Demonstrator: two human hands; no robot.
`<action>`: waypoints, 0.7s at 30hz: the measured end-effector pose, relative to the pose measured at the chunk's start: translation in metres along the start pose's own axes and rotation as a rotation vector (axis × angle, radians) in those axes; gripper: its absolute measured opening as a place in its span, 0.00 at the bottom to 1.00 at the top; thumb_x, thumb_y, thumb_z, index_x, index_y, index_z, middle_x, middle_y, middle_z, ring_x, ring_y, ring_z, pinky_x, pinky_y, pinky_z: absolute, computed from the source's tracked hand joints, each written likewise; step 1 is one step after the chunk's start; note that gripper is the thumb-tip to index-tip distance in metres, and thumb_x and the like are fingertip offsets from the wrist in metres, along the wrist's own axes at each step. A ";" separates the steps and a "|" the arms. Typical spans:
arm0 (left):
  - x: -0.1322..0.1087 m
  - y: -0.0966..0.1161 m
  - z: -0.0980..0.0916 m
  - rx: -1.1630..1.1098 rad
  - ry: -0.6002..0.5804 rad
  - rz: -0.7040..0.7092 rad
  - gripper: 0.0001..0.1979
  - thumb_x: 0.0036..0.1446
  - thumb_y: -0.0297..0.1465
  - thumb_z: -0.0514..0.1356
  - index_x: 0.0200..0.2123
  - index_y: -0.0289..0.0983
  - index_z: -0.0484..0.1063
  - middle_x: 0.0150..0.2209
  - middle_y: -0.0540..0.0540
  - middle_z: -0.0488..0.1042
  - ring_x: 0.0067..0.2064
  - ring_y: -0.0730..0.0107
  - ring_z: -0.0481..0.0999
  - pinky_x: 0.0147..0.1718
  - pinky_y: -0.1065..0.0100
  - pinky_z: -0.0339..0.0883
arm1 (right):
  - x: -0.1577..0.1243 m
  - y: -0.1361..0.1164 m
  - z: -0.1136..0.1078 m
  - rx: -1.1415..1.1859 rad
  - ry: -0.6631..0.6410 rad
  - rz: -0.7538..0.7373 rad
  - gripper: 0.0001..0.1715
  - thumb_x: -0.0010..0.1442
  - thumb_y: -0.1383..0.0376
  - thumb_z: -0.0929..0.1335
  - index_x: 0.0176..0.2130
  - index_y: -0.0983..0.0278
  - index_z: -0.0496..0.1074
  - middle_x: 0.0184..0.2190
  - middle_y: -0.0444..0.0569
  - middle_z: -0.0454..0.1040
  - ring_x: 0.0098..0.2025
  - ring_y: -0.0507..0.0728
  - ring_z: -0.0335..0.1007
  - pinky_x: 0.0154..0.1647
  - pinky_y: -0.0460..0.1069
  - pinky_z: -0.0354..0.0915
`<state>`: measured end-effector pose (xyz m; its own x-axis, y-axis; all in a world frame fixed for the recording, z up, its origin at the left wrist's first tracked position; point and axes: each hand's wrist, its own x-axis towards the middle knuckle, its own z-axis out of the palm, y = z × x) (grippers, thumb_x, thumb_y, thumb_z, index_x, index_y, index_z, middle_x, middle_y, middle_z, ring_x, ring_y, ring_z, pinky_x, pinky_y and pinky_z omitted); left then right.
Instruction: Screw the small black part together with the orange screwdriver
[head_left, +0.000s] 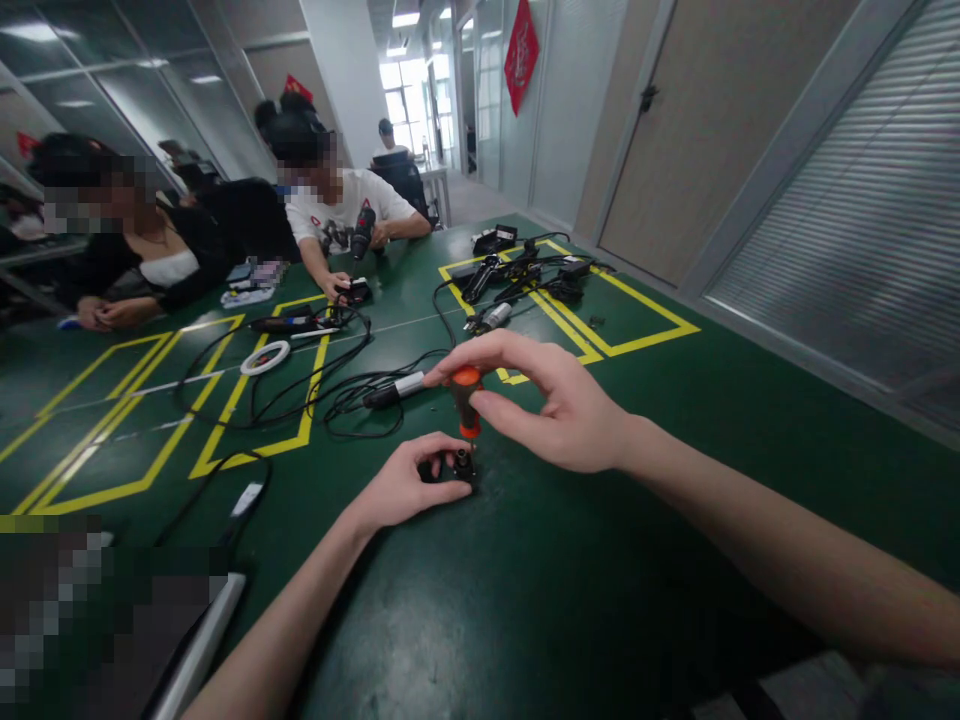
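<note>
I have the right hand (559, 410) clamped on the orange-and-dark-grey screwdriver (468, 408), its long axis nearly upright, handle up, tip pointing down at the small black part (465, 466) that I hold pinched in the left hand (405, 485) over the dark green tabletop (637, 530).

Table (712, 420): dark green top, glossy in patches, marked with yellow tape outlines (652, 341) at left and right. Right outlines: heap of black devices and cables (484, 278); silver-grey piece (495, 317) near its close side. Left outlines: white ring (283, 352), black cable looped about it; slim black device (285, 323) behind. Centre: black-and-silver handle (386, 394), cable coiled alongside. Far left: pile of small items (247, 297). Near left: white-labelled cord (246, 498); pale-edged object (202, 645), mostly blurred.
</note>
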<state>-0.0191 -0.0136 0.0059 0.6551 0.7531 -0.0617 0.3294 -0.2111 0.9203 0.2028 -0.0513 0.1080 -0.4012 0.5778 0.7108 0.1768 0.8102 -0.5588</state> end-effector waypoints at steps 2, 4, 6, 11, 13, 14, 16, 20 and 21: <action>0.002 -0.001 -0.005 -0.137 -0.054 -0.087 0.21 0.48 0.36 0.74 0.45 0.34 0.79 0.33 0.50 0.77 0.32 0.73 0.71 0.34 0.71 0.65 | 0.000 -0.001 -0.001 -0.007 -0.020 0.011 0.18 0.66 0.75 0.64 0.52 0.65 0.75 0.49 0.52 0.81 0.49 0.56 0.78 0.50 0.51 0.73; 0.004 -0.003 -0.009 -0.235 -0.093 -0.144 0.22 0.45 0.36 0.76 0.42 0.33 0.79 0.30 0.51 0.77 0.31 0.74 0.72 0.34 0.71 0.67 | 0.000 -0.001 -0.001 -0.008 -0.038 0.007 0.16 0.66 0.74 0.65 0.51 0.66 0.75 0.49 0.53 0.81 0.49 0.56 0.77 0.51 0.51 0.73; 0.006 -0.004 -0.012 -0.281 -0.114 -0.174 0.22 0.43 0.36 0.77 0.40 0.33 0.78 0.29 0.50 0.79 0.30 0.74 0.75 0.35 0.71 0.69 | 0.001 0.000 -0.001 0.010 -0.048 0.005 0.16 0.66 0.74 0.65 0.52 0.66 0.75 0.49 0.53 0.81 0.50 0.56 0.77 0.51 0.51 0.73; 0.008 -0.004 -0.018 -0.368 -0.181 -0.160 0.20 0.47 0.37 0.77 0.38 0.32 0.78 0.30 0.45 0.82 0.31 0.70 0.79 0.36 0.68 0.72 | 0.002 0.003 0.000 0.030 -0.066 -0.031 0.17 0.71 0.72 0.63 0.53 0.64 0.77 0.50 0.54 0.80 0.51 0.56 0.76 0.54 0.52 0.72; 0.007 -0.004 -0.019 -0.377 -0.185 -0.144 0.20 0.48 0.38 0.76 0.38 0.32 0.78 0.30 0.46 0.81 0.31 0.71 0.78 0.36 0.68 0.72 | 0.001 0.003 0.002 0.025 -0.065 -0.038 0.19 0.72 0.73 0.62 0.54 0.64 0.77 0.50 0.54 0.80 0.51 0.55 0.76 0.54 0.51 0.72; 0.007 -0.005 -0.020 -0.374 -0.179 -0.137 0.20 0.49 0.38 0.76 0.38 0.32 0.78 0.30 0.46 0.81 0.31 0.71 0.78 0.36 0.69 0.72 | 0.001 0.003 0.002 0.023 -0.060 -0.040 0.19 0.71 0.73 0.62 0.55 0.64 0.76 0.49 0.53 0.81 0.51 0.55 0.77 0.53 0.51 0.72; 0.005 -0.006 -0.019 -0.352 -0.149 -0.128 0.20 0.47 0.38 0.76 0.39 0.33 0.78 0.31 0.47 0.81 0.31 0.72 0.77 0.35 0.70 0.72 | 0.001 0.004 0.004 0.030 -0.047 -0.046 0.17 0.70 0.72 0.64 0.54 0.64 0.76 0.48 0.52 0.81 0.48 0.55 0.77 0.51 0.51 0.73; 0.004 -0.007 -0.013 -0.275 -0.066 -0.136 0.21 0.43 0.36 0.78 0.39 0.35 0.79 0.30 0.50 0.80 0.31 0.72 0.76 0.33 0.71 0.71 | 0.000 0.004 0.005 0.044 -0.003 -0.063 0.12 0.66 0.69 0.71 0.50 0.63 0.78 0.45 0.51 0.81 0.45 0.56 0.77 0.48 0.52 0.74; 0.005 -0.007 -0.012 -0.274 -0.047 -0.136 0.21 0.43 0.36 0.78 0.38 0.35 0.79 0.29 0.50 0.80 0.30 0.72 0.75 0.33 0.71 0.71 | 0.000 0.004 0.004 0.033 0.012 -0.061 0.11 0.66 0.69 0.72 0.49 0.62 0.78 0.44 0.52 0.80 0.45 0.56 0.77 0.48 0.52 0.74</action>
<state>-0.0264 -0.0006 0.0034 0.6501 0.7321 -0.2034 0.2245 0.0707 0.9719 0.1996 -0.0484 0.1038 -0.3993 0.5289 0.7489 0.1223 0.8402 -0.5282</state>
